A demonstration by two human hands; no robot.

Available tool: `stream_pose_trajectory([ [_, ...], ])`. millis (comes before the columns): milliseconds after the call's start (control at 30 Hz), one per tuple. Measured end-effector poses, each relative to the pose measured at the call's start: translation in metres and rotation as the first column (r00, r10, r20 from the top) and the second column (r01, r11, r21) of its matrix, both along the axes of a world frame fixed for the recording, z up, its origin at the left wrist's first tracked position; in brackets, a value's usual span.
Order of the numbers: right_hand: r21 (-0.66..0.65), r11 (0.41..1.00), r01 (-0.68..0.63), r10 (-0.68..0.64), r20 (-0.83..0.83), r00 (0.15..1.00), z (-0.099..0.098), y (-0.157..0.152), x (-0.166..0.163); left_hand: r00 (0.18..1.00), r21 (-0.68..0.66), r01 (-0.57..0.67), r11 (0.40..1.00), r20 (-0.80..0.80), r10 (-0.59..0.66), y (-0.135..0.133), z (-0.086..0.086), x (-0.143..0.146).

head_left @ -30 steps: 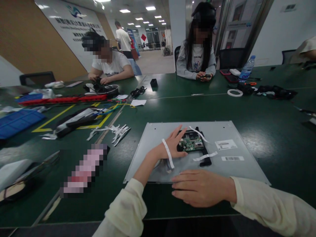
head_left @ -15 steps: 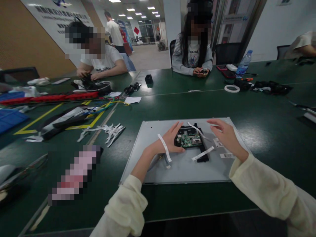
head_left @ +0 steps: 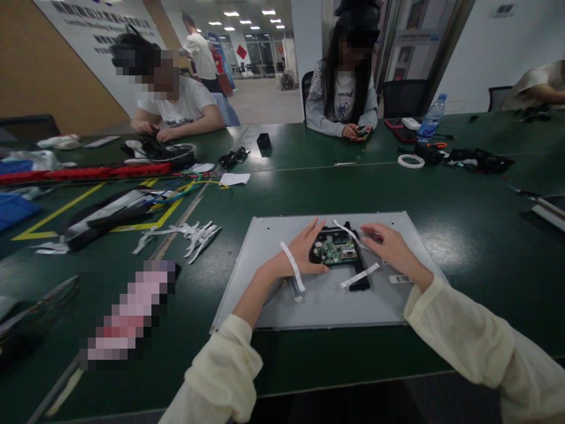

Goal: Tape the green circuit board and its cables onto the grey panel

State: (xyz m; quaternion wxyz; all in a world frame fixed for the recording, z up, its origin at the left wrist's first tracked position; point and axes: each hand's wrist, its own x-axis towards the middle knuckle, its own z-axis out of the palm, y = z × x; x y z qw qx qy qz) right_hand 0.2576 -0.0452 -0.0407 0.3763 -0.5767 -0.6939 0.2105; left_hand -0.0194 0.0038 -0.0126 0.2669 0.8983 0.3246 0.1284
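Observation:
A grey metal panel (head_left: 322, 300) lies flat on the green table in front of me. In its middle sits a small green circuit board (head_left: 334, 251) in a black bracket. My left hand (head_left: 296, 258) rests open against the board's left side, fingers stretched out, with a white tape strip (head_left: 292, 267) stuck over its back. My right hand (head_left: 388, 247) lies on the panel at the board's right side, its fingers reaching toward a white tape strip (head_left: 348, 231) on the board. Another white strip (head_left: 359, 275) lies across the bracket's lower part.
Loose white strips (head_left: 194, 233) lie to the left of the panel. Farther left are black parts, coloured wires and yellow floor-tape lines. Two people sit working across the table. A tape roll (head_left: 410, 161), a water bottle (head_left: 429, 122) and black items stand at the far right.
My right hand rose from the near edge of the panel to the board's right side. The left hand has stayed against the board.

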Motion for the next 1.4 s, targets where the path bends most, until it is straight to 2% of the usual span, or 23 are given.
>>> stream_pose_trajectory([
  [267, 0.028, 0.999, -0.042, 0.041, 0.029, 0.999, 0.006, -0.003, -0.003, 0.998, -0.008, -0.009, 1.000, -0.067, 0.008, -0.002, 0.005, 0.001],
  [467, 0.057, 0.993, -0.099, 0.095, 0.077, 0.993, 0.011, -0.005, -0.006, 0.998, -0.007, 0.007, 1.000, -0.055, -0.007, 0.000, 0.004, 0.001],
  [800, 0.029, 0.995, -0.091, 0.089, 0.069, 0.994, 0.011, -0.005, -0.004, 0.998, 0.027, 0.032, 0.999, -0.053, -0.030, 0.003, -0.003, 0.001],
  [1067, 0.030, 0.993, -0.114, 0.111, 0.083, 0.990, 0.011, -0.005, -0.002, 0.998, 0.005, 0.020, 1.000, -0.053, -0.020, 0.002, -0.001, 0.001],
  [1233, 0.082, 0.992, -0.092, 0.078, 0.155, 0.985, 0.003, -0.001, 0.001, 1.000, -0.001, 0.021, 1.000, -0.020, -0.022, 0.001, 0.001, 0.000],
  [1400, 0.116, 0.992, -0.050, 0.008, 0.338, 0.941, -0.014, 0.004, 0.010, 1.000, -0.004, -0.003, 1.000, -0.024, 0.003, -0.003, 0.002, 0.000],
])
